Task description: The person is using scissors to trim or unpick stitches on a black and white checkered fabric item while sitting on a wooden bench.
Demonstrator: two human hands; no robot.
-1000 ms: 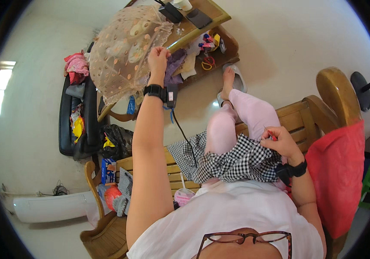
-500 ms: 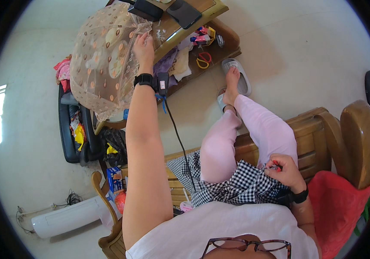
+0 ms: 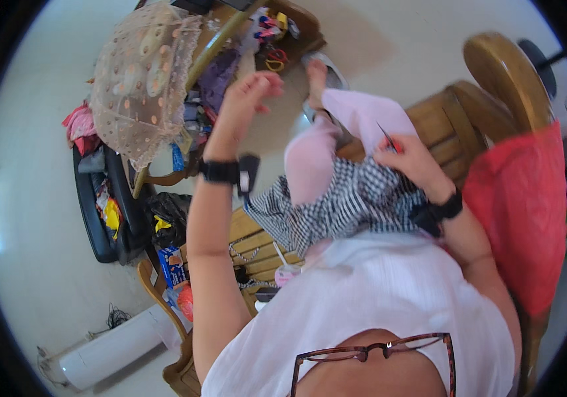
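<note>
I sit on a wooden bench (image 3: 457, 111) with a black-and-white checked cloth (image 3: 346, 206) in my lap over pink trousers (image 3: 357, 118). My left hand (image 3: 252, 90) is raised in the air in front of the wooden table (image 3: 229, 34), fingers loosely curled and blurred; whether it holds anything is unclear. A black watch (image 3: 220, 172) is on that wrist. My right hand (image 3: 408, 157) rests at my right knee, pinching a thin pointed tool (image 3: 385, 135) with a red part.
A lace dome cover (image 3: 139, 81) stands on the cluttered table, with coloured scissors (image 3: 273, 63) nearby. A black seat (image 3: 98, 206) piled with clothes is to the left. A red cloth (image 3: 523, 212) hangs on the bench back. A white cylinder (image 3: 106, 352) lies on the floor.
My left hand has pulled back from the table beside the lace cover toward my body. My right hand has risen from the lap to the knee. The view has shifted.
</note>
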